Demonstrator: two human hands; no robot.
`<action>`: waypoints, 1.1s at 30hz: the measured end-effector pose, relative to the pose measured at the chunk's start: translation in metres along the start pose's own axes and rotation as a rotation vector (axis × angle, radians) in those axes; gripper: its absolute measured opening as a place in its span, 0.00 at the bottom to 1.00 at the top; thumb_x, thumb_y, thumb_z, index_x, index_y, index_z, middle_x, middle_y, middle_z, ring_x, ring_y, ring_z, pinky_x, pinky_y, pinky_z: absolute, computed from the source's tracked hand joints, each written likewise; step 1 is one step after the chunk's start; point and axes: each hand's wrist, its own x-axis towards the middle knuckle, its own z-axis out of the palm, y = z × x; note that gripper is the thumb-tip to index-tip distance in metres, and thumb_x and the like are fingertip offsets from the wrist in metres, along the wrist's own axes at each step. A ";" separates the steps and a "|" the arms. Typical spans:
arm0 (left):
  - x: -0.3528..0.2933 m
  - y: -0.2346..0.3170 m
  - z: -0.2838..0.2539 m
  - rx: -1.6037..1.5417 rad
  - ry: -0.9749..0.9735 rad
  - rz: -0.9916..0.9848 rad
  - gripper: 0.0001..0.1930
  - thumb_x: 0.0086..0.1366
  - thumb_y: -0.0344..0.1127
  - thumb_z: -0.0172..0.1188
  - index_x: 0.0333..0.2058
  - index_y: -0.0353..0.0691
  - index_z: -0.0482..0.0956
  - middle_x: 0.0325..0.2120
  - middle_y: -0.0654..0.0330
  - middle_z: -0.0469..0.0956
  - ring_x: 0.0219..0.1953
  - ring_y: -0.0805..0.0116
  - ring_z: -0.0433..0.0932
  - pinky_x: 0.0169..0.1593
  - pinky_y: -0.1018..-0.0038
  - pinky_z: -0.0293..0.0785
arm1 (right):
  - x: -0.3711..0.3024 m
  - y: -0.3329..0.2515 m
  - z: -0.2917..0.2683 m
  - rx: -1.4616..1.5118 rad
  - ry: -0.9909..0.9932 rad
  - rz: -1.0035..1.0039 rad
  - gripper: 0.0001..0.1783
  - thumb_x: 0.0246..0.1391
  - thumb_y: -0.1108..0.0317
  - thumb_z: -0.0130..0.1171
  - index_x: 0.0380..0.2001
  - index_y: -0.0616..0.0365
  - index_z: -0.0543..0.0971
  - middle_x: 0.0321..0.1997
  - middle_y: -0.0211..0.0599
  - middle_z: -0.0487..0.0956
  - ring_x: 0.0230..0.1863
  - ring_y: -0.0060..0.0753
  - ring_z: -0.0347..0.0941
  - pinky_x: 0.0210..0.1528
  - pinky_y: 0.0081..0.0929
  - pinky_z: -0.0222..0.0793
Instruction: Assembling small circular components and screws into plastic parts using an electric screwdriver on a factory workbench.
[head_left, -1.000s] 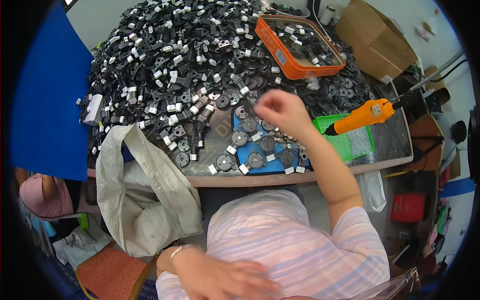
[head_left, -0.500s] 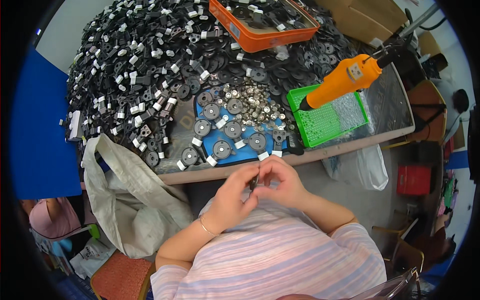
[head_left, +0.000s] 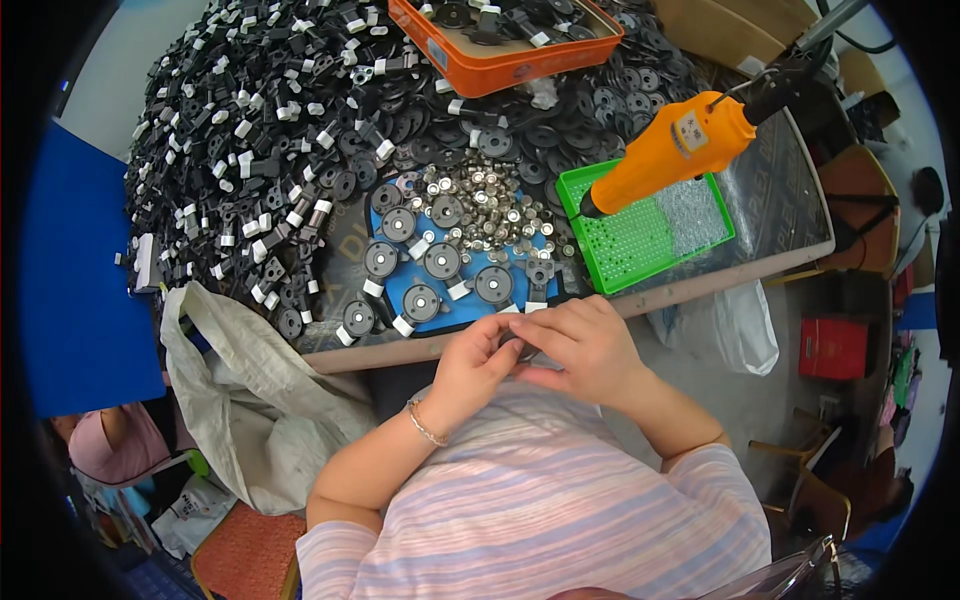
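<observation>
My left hand (head_left: pixel 473 365) and my right hand (head_left: pixel 580 348) meet just off the table's near edge. Both pinch a small dark disc-shaped part (head_left: pixel 524 347), which my fingers mostly cover. Right beyond them, on a blue mat (head_left: pixel 462 312), lie several round black wheel-like parts (head_left: pixel 421 302) with white tips. A heap of small silver metal caps (head_left: pixel 490 205) sits behind those. To the right, an orange electric screwdriver (head_left: pixel 660 155) hangs tip-down over a green tray (head_left: pixel 668 265) with a perforated plate and many tiny silver pieces.
A large pile of black and white parts (head_left: pixel 240 140) covers the table's left and back. An orange tin (head_left: pixel 520 76) of parts and a cardboard box (head_left: pixel 735 35) stand behind. A pale sack (head_left: pixel 235 400) hangs at the near left edge, a clear plastic bag (head_left: pixel 735 345) at the right. Another person (head_left: pixel 118 445) is far left.
My right hand's fingers have come over the disc-shaped part, hiding more of it. The view has shifted slightly, so the things on the table appear a little further left.
</observation>
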 end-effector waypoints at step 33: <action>-0.073 -0.012 -0.057 -0.202 0.135 -0.102 0.11 0.65 0.23 0.48 0.46 0.34 0.70 0.41 0.54 0.77 0.44 0.66 0.78 0.43 0.76 0.77 | 0.096 0.078 0.046 -0.258 -0.336 0.407 0.07 0.49 0.72 0.52 0.28 0.62 0.78 0.32 0.49 0.78 0.37 0.50 0.75 0.41 0.41 0.70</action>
